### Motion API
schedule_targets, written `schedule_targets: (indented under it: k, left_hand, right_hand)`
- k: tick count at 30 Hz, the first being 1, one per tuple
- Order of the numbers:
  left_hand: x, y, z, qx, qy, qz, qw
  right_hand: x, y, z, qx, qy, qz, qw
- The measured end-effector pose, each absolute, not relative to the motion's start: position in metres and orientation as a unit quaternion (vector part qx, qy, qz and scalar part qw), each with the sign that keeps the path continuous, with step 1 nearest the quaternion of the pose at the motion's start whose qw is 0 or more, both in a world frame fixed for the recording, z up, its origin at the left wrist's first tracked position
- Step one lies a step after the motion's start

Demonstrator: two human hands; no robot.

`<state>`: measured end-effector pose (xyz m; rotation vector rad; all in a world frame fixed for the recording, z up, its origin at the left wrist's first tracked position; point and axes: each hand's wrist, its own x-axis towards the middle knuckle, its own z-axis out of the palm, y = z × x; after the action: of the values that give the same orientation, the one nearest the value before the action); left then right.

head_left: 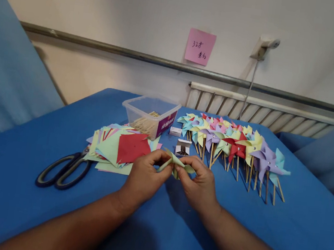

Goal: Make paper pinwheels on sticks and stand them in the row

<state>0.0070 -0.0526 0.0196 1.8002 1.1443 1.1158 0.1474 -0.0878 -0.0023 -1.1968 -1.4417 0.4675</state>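
Pale green pinwheel paper point(176, 159) is held at the middle of the view, over a blue cover point(8, 186). One side is pinched by the thumb and fingers of the left hand point(148, 174), and the other side is pinched by the right hand point(201, 182). Its corners look bent and no stick can be seen on it, so it seems to be getting folded. A tight pinch at the middle seems to be called for, so the folds are kept from springing open. With the paper as the clock's middle, an open little box point(184, 143) is set at 12 o'clock, a clear tub point(166, 124) of wooden sticks point(145, 123) at 11, and a colored paper pile point(107, 146) and scissors point(79, 158) near 9. Pinwheels on sticks point(239, 148) are laid out at 2 o'clock.
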Motion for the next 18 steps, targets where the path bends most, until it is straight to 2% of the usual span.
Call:
schedule_targets:
  k: [18]
  left_hand:
    - [0.0048, -0.0511, 0.0113, 0.681, 0.404, 0.446, 0.418]
  right_hand:
    - [0.1476, -0.0886, -0.0018, -0.499, -0.648, 0.157, 0.553]
